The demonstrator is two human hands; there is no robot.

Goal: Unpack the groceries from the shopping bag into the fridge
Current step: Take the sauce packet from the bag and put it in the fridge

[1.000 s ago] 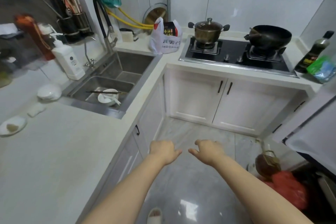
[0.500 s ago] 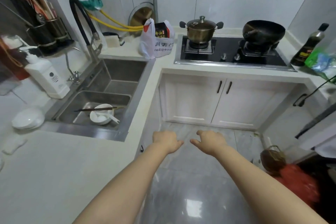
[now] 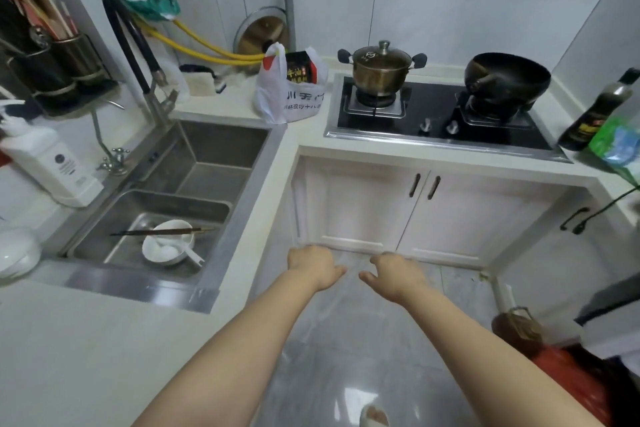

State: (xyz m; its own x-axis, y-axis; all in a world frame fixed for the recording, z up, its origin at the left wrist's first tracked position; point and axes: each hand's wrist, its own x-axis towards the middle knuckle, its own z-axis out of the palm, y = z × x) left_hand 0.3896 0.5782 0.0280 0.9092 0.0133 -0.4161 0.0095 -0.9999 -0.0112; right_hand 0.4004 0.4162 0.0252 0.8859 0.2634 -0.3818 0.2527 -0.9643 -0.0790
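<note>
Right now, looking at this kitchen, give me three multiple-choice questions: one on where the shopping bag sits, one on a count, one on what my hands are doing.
1. Where is the white shopping bag?
A. In the sink
B. On the counter between the sink and the gas stove
C. On the floor

2. How many cooking vessels stand on the gas stove?
A. One
B. Two
C. Three

3. What are the hands holding?
A. The bag
B. A bowl
C. Nothing

Answers:
1. B, it stands at the counter corner beside the stove.
2. B, a lidded brass-coloured pot and a black wok.
3. C, the left hand and right hand hang loosely curled over the floor.
</note>
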